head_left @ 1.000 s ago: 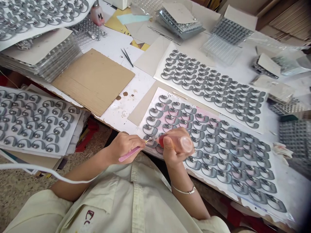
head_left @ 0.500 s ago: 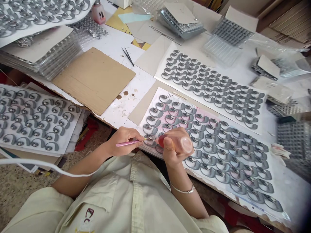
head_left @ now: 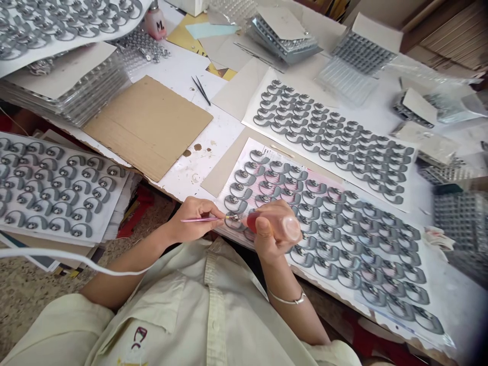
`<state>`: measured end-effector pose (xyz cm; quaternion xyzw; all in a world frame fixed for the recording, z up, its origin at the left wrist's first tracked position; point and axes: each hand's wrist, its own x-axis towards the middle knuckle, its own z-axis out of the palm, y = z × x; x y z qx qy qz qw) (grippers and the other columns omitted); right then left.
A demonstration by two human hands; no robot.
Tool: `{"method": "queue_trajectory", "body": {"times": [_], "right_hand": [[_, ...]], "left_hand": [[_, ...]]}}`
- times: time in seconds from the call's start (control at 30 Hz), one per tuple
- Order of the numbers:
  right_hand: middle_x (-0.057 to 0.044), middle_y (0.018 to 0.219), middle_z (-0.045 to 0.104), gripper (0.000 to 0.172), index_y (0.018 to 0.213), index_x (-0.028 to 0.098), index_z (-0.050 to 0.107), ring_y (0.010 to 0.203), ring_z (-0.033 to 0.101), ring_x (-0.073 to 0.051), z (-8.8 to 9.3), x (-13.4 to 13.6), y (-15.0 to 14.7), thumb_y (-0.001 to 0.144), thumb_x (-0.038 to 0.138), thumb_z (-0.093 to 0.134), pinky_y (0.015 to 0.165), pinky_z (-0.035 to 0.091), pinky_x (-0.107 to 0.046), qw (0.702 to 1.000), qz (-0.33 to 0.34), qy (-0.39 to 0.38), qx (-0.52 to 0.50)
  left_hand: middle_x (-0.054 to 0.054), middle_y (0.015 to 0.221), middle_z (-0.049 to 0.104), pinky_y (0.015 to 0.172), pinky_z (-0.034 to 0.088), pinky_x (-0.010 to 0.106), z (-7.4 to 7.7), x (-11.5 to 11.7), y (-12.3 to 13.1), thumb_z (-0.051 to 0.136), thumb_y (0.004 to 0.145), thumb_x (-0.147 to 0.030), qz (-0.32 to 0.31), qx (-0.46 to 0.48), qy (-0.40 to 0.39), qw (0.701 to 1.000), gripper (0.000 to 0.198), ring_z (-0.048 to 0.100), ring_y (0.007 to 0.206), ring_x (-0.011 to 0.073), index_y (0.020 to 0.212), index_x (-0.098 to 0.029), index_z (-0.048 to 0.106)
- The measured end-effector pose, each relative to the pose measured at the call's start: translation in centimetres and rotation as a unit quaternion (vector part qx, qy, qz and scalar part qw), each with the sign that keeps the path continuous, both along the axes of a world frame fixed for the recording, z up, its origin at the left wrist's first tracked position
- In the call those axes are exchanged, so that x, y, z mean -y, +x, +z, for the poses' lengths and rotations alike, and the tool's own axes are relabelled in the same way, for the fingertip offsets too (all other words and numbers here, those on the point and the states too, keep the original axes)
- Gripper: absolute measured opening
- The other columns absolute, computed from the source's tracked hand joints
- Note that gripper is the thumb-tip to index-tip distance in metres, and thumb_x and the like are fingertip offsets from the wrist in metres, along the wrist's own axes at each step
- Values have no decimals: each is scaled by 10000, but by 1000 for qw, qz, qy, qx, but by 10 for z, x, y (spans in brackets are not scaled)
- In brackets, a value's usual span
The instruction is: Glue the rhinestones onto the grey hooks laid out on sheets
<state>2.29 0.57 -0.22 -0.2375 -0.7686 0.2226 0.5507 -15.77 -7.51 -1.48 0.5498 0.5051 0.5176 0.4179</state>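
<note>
My left hand (head_left: 195, 218) is closed in a pinch on a slim pink tool (head_left: 198, 220) that looks like tweezers. Its tip reaches a ring-shaped grey piece (head_left: 231, 223) at the near left edge of a sheet. Fingers wrapped round it, my right hand (head_left: 272, 239) holds a small squeeze bottle (head_left: 290, 229), reddish towards the nozzle, with its pale base facing up. The nozzle points left, close to the tool's tip; whether they touch I cannot tell. Rows of similar grey curved pieces with small metallic centres cover the pink-tinted sheet (head_left: 259, 178) under my hands.
Behind lies a second sheet of grey pieces (head_left: 331, 127). Black tweezers (head_left: 201, 90) rest beside a brown cardboard square (head_left: 148, 127). More filled sheets (head_left: 53, 188) lie left, near stacked clear trays (head_left: 72, 86) and a pink bottle (head_left: 155, 21). A white cable (head_left: 76, 257) crosses my left arm.
The pink tool has turned slightly in my left fingers, its rear end now looking thinner and a little higher. The bottle has shifted very slightly. Both hands keep their hold.
</note>
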Motion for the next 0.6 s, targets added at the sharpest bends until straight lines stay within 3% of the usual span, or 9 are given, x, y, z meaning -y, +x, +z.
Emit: {"method": "queue_trajectory", "body": {"times": [0.2,0.4,0.6], "right_hand": [[-14,612,604,169,701,184,630,599,532,-159,0,0,-1,865,223,616,579,438,-340,1000,0,-2,-4],[-20,605,597,208,696,192,632,602,527,-170,-2,1,-1,887,267,601,574,439,-353,1000,0,-10,-3],[-16,651,605,139,750,193,624,629,538,-167,-1,1,-1,872,258,620,567,433,-338,1000,6,-7,-11]], "left_hand": [[96,763,752,519,524,193,2,0,2,755,774,-293,69,67,-41,994,190,680,611,146,788,-103,747],[87,737,744,445,445,164,2,0,1,739,757,-261,70,55,-50,995,157,606,512,99,786,-108,760],[92,729,743,536,505,191,0,1,1,714,755,-217,77,25,-23,996,117,670,614,144,781,-113,761]]}}
